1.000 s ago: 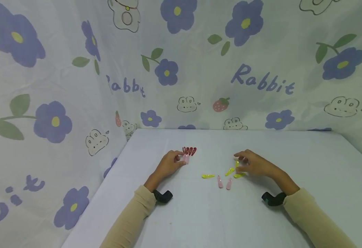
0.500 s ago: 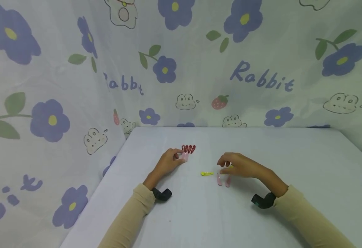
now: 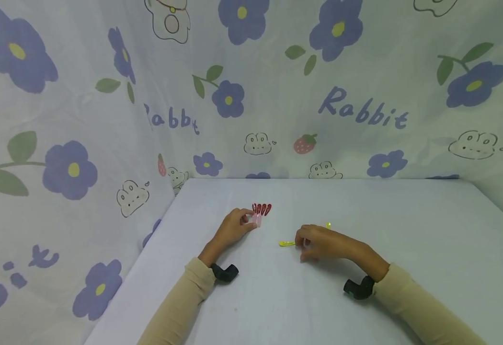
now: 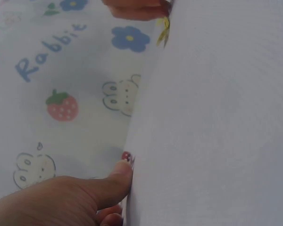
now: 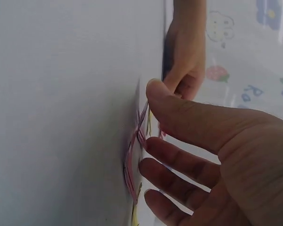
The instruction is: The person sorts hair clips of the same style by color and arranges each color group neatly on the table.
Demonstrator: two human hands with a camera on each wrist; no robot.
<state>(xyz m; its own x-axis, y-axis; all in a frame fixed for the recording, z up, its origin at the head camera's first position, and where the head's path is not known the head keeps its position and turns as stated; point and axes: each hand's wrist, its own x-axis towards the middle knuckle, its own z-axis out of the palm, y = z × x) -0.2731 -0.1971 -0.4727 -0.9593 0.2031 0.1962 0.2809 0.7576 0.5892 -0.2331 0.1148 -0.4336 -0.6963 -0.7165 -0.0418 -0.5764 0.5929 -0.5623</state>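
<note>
Hair clips: They look thin and light, hard like tin, and smooth, so I'd guess they slip easily. I don't think they would break, but one might bend.
Best place to hold: By the two long sides, near the fat round end, with a thumb and one finger.
Left hand (image 3: 233, 227): Left of the middle in the head view. Its grip is narrow, with thumb and pointing finger pinching the paired pink clips (image 3: 257, 220) right at the fingertips.
Red clips (image 3: 262, 209): In a little row just above the paired pink clips in the head view, close to the left pointing finger.
Right hand (image 3: 324, 242): Right of the middle in the head view. The thumb stands apart from the bent fingers, so its grip is partly wide, with nothing held that I can see.
Loose pink clips (image 5: 130, 169): On the bench (image 3: 251, 302), left of the right fingers in the right wrist view. It's dim and seen from low down, so I can't tell if they touch.
Yellow clips: One (image 3: 286, 244) is just left of the right fingertips in the head view; another (image 3: 328, 225) peeks out above that hand.
</note>
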